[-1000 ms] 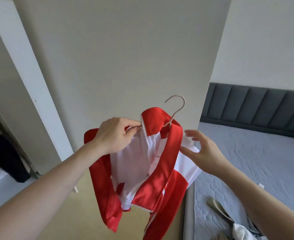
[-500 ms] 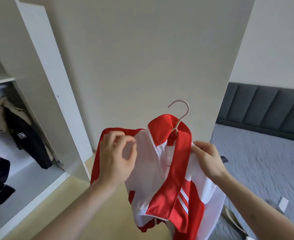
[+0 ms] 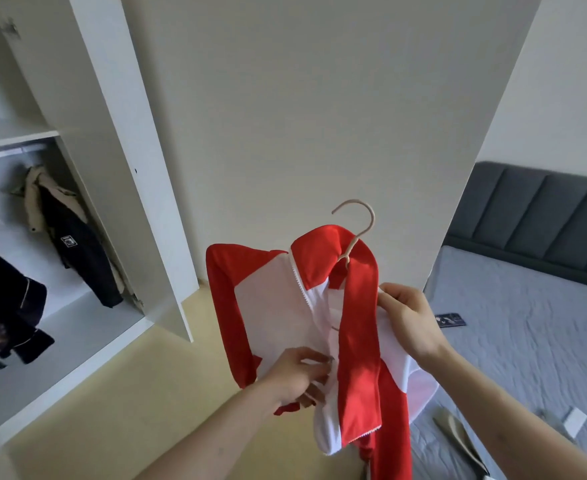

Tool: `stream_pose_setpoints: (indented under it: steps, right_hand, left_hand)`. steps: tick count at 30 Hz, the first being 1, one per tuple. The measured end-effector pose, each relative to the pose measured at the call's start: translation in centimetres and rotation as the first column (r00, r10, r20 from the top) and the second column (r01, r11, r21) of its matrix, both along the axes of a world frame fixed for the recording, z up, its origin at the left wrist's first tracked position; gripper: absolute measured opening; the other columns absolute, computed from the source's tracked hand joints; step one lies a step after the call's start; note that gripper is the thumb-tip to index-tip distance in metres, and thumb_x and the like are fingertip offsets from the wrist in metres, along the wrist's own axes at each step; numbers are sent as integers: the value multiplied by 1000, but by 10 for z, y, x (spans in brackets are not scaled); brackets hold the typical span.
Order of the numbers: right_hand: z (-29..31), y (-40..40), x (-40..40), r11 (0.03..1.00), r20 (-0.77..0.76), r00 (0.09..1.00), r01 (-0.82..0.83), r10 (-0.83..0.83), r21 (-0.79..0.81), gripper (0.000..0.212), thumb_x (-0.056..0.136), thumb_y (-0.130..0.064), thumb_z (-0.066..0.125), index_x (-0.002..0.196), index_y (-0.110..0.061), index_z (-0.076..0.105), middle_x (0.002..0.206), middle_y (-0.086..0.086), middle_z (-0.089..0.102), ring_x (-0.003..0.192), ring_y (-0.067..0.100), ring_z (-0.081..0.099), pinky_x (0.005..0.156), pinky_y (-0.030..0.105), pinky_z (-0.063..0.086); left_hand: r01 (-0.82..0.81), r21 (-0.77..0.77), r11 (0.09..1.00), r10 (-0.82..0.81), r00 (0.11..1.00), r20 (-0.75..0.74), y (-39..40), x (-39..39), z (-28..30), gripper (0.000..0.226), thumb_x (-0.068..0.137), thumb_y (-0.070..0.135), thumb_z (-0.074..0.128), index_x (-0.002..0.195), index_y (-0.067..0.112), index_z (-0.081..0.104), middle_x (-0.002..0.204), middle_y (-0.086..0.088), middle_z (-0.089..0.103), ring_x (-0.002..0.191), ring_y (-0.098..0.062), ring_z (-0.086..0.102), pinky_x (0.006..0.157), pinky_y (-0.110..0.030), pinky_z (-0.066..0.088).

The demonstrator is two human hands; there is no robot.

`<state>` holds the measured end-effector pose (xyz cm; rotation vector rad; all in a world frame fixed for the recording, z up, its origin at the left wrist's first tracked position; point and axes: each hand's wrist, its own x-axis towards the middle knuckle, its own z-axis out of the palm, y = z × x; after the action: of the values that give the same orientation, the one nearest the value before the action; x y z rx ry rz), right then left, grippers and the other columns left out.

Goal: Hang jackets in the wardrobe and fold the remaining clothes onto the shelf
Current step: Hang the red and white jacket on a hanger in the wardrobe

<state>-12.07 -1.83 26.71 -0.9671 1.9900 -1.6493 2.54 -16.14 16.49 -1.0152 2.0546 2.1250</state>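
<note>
- Two dark garments (image 3: 77,247) already hang inside the open wardrobe (image 3: 88,327) on the left, so some of the hanging looks done; a third dark piece (image 3: 5,306) sits lower at the far left edge, though whether it hangs or lies there I cannot tell.
- One red-and-white zip jacket (image 3: 274,306) is on a pale hanger (image 3: 358,230), held up in front of the open wardrobe door (image 3: 285,116) and not yet on the rail.
- My guess is that the front is being straightened or zipped before it goes in.
- Left hand (image 3: 299,372) is low on the jacket's front, fingers curled and pinching the fabric beside the white zipper line.
- Right hand (image 3: 409,323) grips the white fabric at the jacket's right side, thumb on top, bearing the weight, apparently with the hanger's shoulder inside.
- More clothes (image 3: 458,434) lie on the grey bed (image 3: 527,341) to the right, near a dark flat object (image 3: 451,320), so the folding part seems not yet done.
</note>
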Motion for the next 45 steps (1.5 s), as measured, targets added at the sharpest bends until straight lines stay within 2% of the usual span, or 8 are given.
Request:
stream_pose_setpoints:
  steps: [5,10,15,20,27,29,34,45]
  right_hand:
    - [-16,1,3,999,-19,999,-31,32,36,67,88,-56,60,74,9,50,68,5,40,69,18,34,66,39,28]
    - [-31,-13,13,991,28,993,-118,117,56,77,85,-65,61,75,10,47,71,4,38,70,19,32,66,39,26]
    - [-40,-42,15,984,0,987,-159,160,83,67,88,-59,60,71,3,41,69,4,32,68,19,29,63,38,25]
    - [-53,-91,15,977,-105,980,-152,169,150,55,95,-48,56,67,-7,34,65,-2,27,63,14,26,59,34,23]
    - [-76,-192,38,945,-108,975,-158,196,288,46,97,-26,60,62,-16,31,61,-4,25,60,14,25,58,34,22]
    - [-79,-223,45,948,-78,982,-145,174,284,45,98,-23,59,62,-15,33,61,-3,26,59,14,25,59,34,21]
    - [-83,-298,69,945,-128,980,-108,154,310,43,98,-29,56,67,-3,42,58,-4,32,55,11,27,57,34,26]
    - [-107,-397,123,934,-34,991,-110,129,339,41,99,-28,55,74,5,50,61,2,40,59,17,36,58,33,30]
  left_hand:
    - [-93,-90,992,96,995,22,13,-8,-12,8,91,11,72,85,18,72,56,10,69,45,0,62,43,-15,45]
    - [-123,-47,991,125,992,36,10,-2,-27,24,91,0,64,90,22,75,65,17,73,62,0,68,55,-9,48]
    - [-198,-59,978,200,979,32,-18,14,-39,10,90,11,71,89,19,77,72,17,74,70,3,67,58,-6,47]
    - [-403,52,914,402,915,34,-68,48,-45,10,93,22,72,84,17,70,71,5,69,68,-7,62,66,-18,46]
    - [-406,345,846,458,885,-83,-148,122,-39,12,94,25,69,100,17,76,100,-3,71,93,-17,67,88,-31,49]
    - [-476,294,829,514,856,-61,-176,144,-36,11,95,23,68,97,18,77,95,1,74,87,-10,70,79,-26,51]
    - [-535,-180,826,550,834,44,-241,192,-42,18,82,33,70,69,21,67,63,7,55,60,-8,47,55,-21,35]
    - [-535,-183,825,565,793,229,-359,243,-53,16,78,26,66,76,11,64,74,-1,57,71,-19,51,69,-29,41]
